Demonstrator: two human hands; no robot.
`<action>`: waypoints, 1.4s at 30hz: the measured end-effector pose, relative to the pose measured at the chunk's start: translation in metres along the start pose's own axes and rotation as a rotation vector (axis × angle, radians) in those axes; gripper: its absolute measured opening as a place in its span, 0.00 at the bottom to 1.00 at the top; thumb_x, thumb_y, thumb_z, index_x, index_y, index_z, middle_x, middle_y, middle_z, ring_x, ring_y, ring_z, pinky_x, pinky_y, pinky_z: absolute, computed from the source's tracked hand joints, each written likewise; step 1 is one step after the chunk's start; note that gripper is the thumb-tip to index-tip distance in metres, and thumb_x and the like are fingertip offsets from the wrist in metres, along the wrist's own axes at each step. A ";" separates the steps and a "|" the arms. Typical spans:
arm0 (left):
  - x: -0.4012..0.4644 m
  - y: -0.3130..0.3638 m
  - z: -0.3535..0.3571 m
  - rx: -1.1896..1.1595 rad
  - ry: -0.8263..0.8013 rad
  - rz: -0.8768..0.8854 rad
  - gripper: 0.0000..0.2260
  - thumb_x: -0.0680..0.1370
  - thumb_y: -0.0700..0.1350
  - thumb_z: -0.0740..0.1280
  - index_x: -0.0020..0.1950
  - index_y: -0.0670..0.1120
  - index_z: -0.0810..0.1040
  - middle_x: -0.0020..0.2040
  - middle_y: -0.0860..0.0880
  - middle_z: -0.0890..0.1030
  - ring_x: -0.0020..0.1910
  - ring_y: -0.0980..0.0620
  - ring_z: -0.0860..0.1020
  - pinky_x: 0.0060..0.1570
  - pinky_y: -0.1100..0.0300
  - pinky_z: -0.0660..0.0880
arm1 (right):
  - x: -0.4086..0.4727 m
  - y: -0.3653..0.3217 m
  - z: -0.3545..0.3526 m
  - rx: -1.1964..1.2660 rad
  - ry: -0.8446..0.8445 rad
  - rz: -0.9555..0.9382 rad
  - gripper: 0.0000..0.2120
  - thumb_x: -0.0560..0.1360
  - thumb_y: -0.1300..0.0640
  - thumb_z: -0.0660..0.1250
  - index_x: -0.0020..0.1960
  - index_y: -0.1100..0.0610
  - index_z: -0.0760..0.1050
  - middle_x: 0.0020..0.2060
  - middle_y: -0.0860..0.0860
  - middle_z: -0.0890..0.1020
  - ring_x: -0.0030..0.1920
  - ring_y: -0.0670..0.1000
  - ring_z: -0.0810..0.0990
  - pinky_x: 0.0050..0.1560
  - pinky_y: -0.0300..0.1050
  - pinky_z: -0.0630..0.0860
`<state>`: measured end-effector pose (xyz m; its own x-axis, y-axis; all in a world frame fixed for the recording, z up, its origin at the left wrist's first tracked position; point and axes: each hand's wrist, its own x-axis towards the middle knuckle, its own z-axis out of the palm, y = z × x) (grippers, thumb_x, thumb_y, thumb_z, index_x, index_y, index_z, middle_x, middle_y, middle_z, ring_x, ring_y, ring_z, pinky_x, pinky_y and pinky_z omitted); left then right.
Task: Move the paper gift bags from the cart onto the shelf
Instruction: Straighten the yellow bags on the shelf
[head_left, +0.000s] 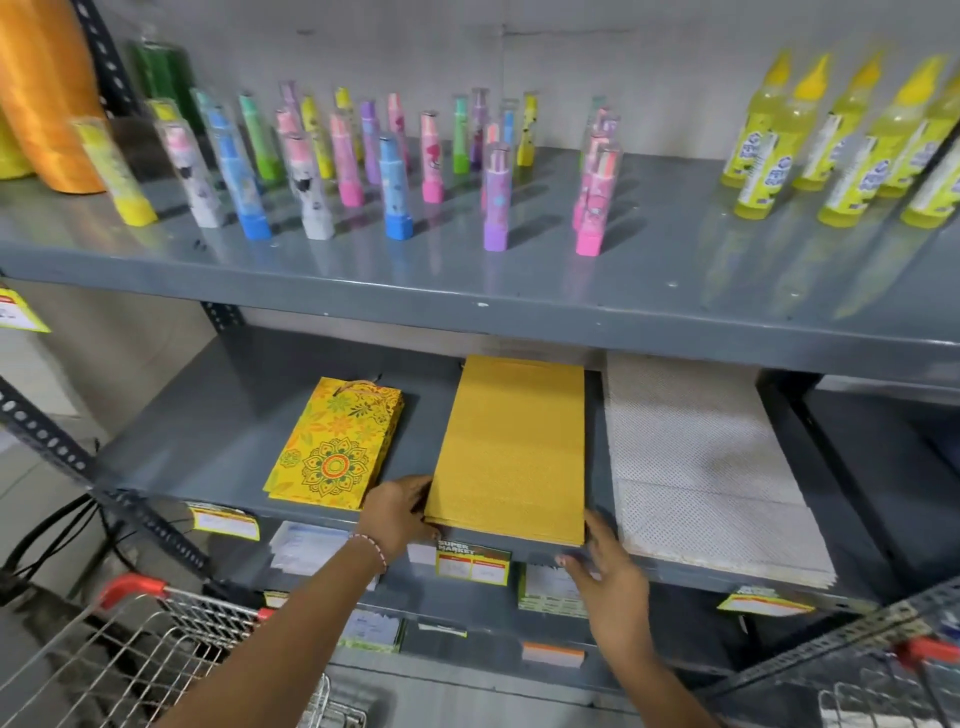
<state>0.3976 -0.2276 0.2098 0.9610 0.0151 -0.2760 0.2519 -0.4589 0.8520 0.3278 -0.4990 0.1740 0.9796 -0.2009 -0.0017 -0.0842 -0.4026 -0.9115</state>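
A stack of plain gold paper gift bags (511, 447) lies flat on the grey middle shelf (218, 431), its near edge at the shelf's front lip. My left hand (397, 512) grips the stack's near left corner. My right hand (605, 561) rests with spread fingers against the near right corner, touching it from the front. Left of the stack lies a pile of yellow floral gift bags (337, 444). To the right lies a pile of white dotted gift bags (696, 467). The wire cart (130, 660) with a red handle is at the lower left.
The upper shelf (467, 275) holds several colourful upright tubes (397, 187) and yellow bottles (852, 156). Price tags (472, 561) hang on the shelf fronts. Slotted metal uprights (62, 447) frame the rack. A second cart's red handle (930, 652) shows at the lower right.
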 end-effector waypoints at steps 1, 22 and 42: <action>-0.006 -0.001 -0.003 -0.059 0.024 0.000 0.32 0.62 0.25 0.75 0.65 0.35 0.74 0.61 0.45 0.79 0.63 0.48 0.76 0.60 0.58 0.76 | -0.013 -0.003 0.003 -0.049 0.082 -0.101 0.28 0.71 0.59 0.73 0.68 0.48 0.70 0.67 0.38 0.71 0.65 0.35 0.72 0.66 0.34 0.68; 0.016 -0.104 -0.184 0.075 0.118 0.019 0.25 0.59 0.26 0.77 0.53 0.40 0.79 0.48 0.52 0.82 0.52 0.56 0.73 0.45 0.66 0.78 | 0.023 -0.096 0.241 0.097 -0.428 -0.018 0.33 0.72 0.70 0.68 0.74 0.59 0.61 0.66 0.50 0.75 0.66 0.48 0.73 0.70 0.53 0.69; 0.027 -0.107 -0.183 -0.014 0.174 -0.039 0.22 0.63 0.26 0.75 0.55 0.37 0.82 0.53 0.40 0.84 0.44 0.59 0.81 0.41 0.76 0.77 | 0.020 -0.089 0.247 0.052 -0.260 -0.031 0.24 0.70 0.66 0.72 0.65 0.59 0.74 0.61 0.55 0.79 0.61 0.50 0.78 0.66 0.49 0.73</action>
<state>0.4177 -0.0162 0.1927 0.9555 0.1863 -0.2287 0.2894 -0.4425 0.8488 0.3998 -0.2461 0.1536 0.9961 0.0500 -0.0725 -0.0500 -0.3568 -0.9328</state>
